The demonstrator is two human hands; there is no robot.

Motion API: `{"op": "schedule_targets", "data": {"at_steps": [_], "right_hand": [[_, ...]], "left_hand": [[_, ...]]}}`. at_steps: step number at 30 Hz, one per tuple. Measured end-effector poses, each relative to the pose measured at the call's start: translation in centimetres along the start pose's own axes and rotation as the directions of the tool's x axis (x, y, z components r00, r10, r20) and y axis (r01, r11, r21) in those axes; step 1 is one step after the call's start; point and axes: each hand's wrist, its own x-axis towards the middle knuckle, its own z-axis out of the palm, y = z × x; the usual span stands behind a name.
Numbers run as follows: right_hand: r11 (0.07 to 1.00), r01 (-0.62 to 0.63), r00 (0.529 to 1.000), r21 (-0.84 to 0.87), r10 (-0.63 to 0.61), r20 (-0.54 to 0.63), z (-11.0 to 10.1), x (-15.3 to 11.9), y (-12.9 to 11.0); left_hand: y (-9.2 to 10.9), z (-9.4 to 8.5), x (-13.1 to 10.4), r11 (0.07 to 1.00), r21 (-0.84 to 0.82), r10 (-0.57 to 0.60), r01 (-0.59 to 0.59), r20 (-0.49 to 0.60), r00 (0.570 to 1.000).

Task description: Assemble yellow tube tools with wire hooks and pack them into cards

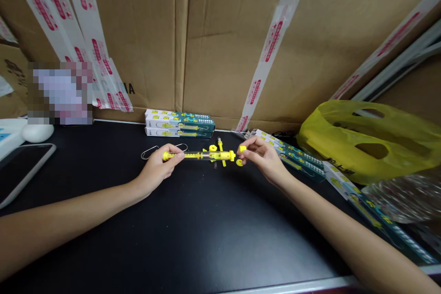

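Note:
My left hand (159, 164) is closed around the left end of a spring scale (206, 155) with a clear tube and yellow inner parts, held level above the black table. Between the thumb and fingers of my right hand (264, 160) is a small yellow cap (243, 149), a short gap from the scale's right end. Behind and below the tube lie loose yellow pieces, among them a thin yellow rod (221, 145) with a metal tip and a small coil spring (215, 164). A yellow ring (239, 162) is under my right fingers. Bent wire hooks (147, 152) lie behind my left hand.
Stacked spring scale boxes (179, 124) stand against the large cardboard wall (223, 55). More such boxes (296, 156) run along the right, beside a yellow plastic bag (365, 147) and clear plastic wrap (406, 197). A phone (22, 170) and a white rounded object (37, 132) lie left.

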Motion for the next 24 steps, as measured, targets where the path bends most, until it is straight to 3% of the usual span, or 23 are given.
{"op": "schedule_targets", "data": {"at_steps": [2,7,24], "right_hand": [[0.997,-0.016,0.999,0.073,0.013,0.047,0.3,-0.3,-0.7],[0.998,-0.035,0.994,0.057,0.029,0.105,0.8,-0.8,-1.5],[0.996,-0.086,0.988,0.038,0.08,0.135,1.0,-0.8,-1.2]], "left_hand": [[0.0,0.1,0.0,1.0,0.004,0.003,-0.003,-0.009,1.0],[0.1,0.1,-0.1,1.0,0.027,0.003,-0.002,-0.011,1.0],[0.3,0.2,-0.2,0.999,0.035,-0.002,0.002,-0.012,1.0]]}}
